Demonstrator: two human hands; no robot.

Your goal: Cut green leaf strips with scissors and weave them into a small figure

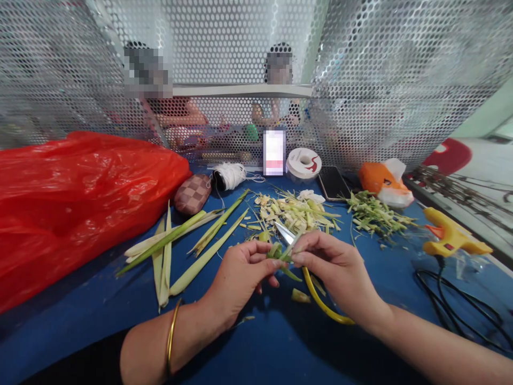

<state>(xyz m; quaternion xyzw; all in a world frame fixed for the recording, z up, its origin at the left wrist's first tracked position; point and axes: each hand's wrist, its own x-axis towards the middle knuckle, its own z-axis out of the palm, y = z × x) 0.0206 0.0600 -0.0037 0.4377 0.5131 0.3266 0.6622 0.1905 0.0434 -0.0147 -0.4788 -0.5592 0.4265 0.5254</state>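
Observation:
My left hand is closed in a pinch on a small folded piece of green leaf held above the blue table. My right hand pinches the same leaf piece from the right and also holds yellow-handled scissors, whose blades point up and away. A cut leaf bit lies below the hands. Long pale green leaf strips lie to the left of my left hand. Leaf trimmings are piled just beyond the hands.
A big red plastic bag fills the left side. A yellow glue gun with black cable lies at right. At the back stand a woven pouch, white string, a tape roll, a phone and an orange bag. Two people sit behind the perforated screen.

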